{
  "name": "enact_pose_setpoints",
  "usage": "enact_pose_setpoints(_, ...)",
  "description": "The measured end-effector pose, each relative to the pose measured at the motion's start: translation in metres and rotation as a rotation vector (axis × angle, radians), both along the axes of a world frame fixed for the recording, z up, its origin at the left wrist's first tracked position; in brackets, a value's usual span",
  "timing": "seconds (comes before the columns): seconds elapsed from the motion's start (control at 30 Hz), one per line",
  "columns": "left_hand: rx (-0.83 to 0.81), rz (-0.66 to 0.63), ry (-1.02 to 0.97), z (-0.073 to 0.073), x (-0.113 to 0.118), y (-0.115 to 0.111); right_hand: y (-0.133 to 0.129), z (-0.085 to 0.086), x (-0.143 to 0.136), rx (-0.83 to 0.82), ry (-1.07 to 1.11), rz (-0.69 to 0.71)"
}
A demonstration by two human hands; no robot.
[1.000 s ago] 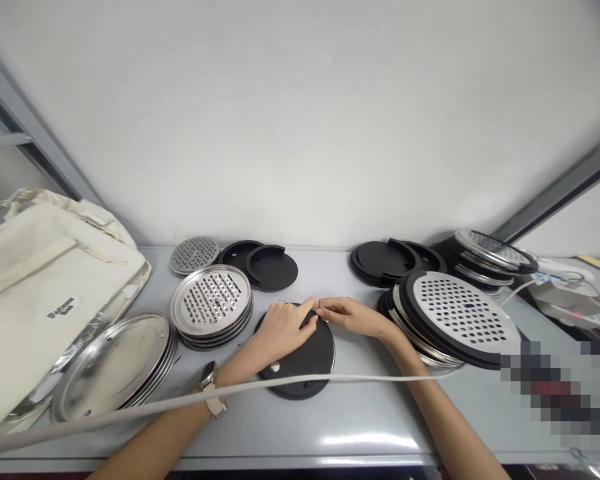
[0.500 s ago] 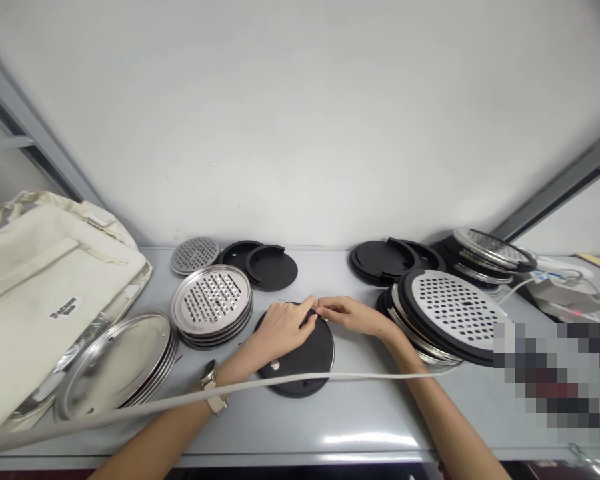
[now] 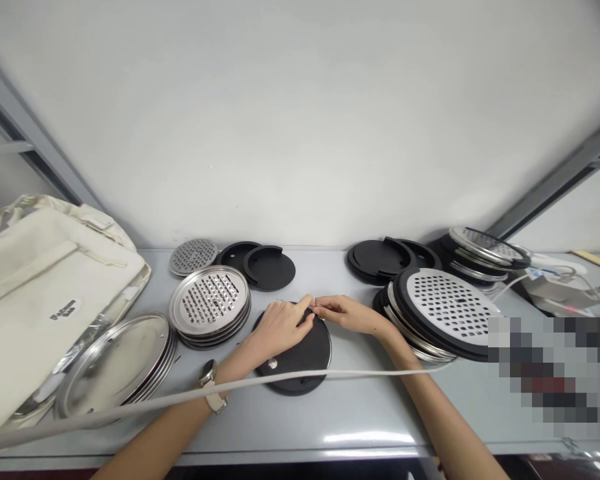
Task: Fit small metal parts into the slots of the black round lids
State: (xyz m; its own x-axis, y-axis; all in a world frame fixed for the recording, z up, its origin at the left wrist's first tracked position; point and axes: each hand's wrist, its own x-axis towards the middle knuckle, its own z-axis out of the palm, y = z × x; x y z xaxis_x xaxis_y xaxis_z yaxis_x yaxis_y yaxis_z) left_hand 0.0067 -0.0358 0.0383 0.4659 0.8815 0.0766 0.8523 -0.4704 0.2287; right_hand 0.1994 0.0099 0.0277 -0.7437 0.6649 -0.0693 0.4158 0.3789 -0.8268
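Observation:
A black round disc (image 3: 300, 353) lies flat on the grey table in front of me, with a small pale spot at its lower left. My left hand (image 3: 284, 323) reaches over it, thumb and forefinger closed on a dark bit at its far right rim. Pressed against those fingertips are the pinched fingers of my right hand (image 3: 344, 313); whatever small thing is in them is hidden. To the left stands a pile of round steel grater plates (image 3: 210, 300). At the right, a leaning stack carries a black-rimmed grater plate (image 3: 455, 310) on top.
A white cable (image 3: 190, 399) crosses low in front, over both forearms. Smooth steel discs (image 3: 115, 363) and a cream bag (image 3: 45, 287) occupy the left. Black rings and discs (image 3: 270, 268) (image 3: 383, 259) lie along the wall. Another plate stack (image 3: 485, 250) stands back right.
The view has shifted very slightly. Both hands keep the same place and grip at the disc's far rim.

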Motion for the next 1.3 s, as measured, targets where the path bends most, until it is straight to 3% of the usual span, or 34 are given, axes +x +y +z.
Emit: enact_pose_setpoints(1.3,0.059,0.027,0.008,-0.0015,-0.0008,-0.0016,0.0026,0.0013,0.0015,-0.094,0.03,0.043)
